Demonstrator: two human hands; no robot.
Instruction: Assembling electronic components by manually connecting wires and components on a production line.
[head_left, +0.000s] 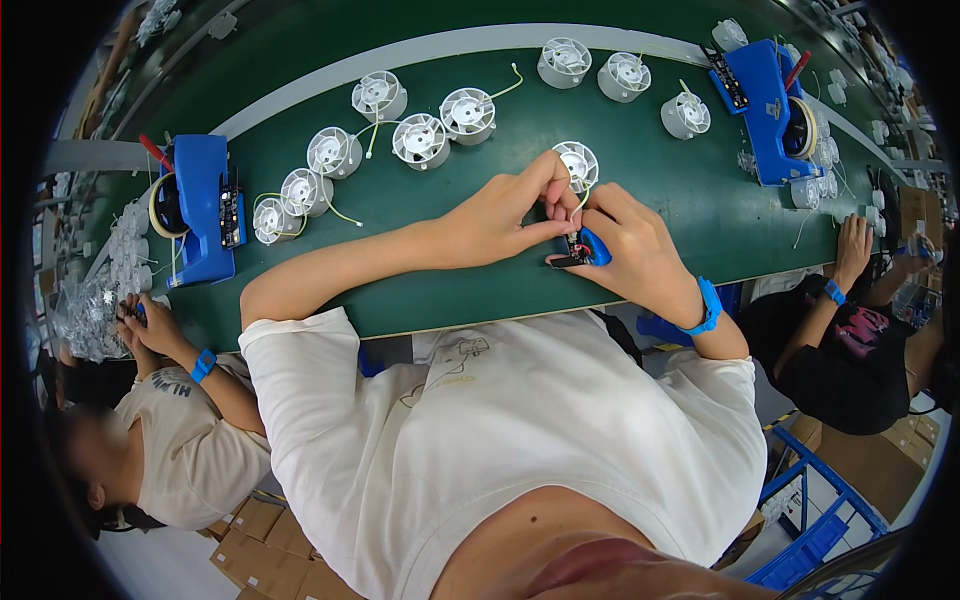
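My left hand [525, 205] is closed in a pinch on a thin pale wire [583, 201], its fingertips close beside my right hand. The wire seems to run from a round white fan-like housing [577, 160] just beyond my fingers. My right hand [638, 245], with a blue wristband, is closed around a small black circuit board [572, 261] that has a blue part [597, 248] on its right. Red wiring shows on the board. My fingertips partly hide where wire and board meet.
Several white housings [421, 141] with pale leads stand in an arc on the green table [330, 285]. Blue tape dispensers [200, 215] stand at both ends, each beside an upright black board strip [231, 215]. A co-worker's hands [150, 325] are at far left, another's hand [853, 245] at right.
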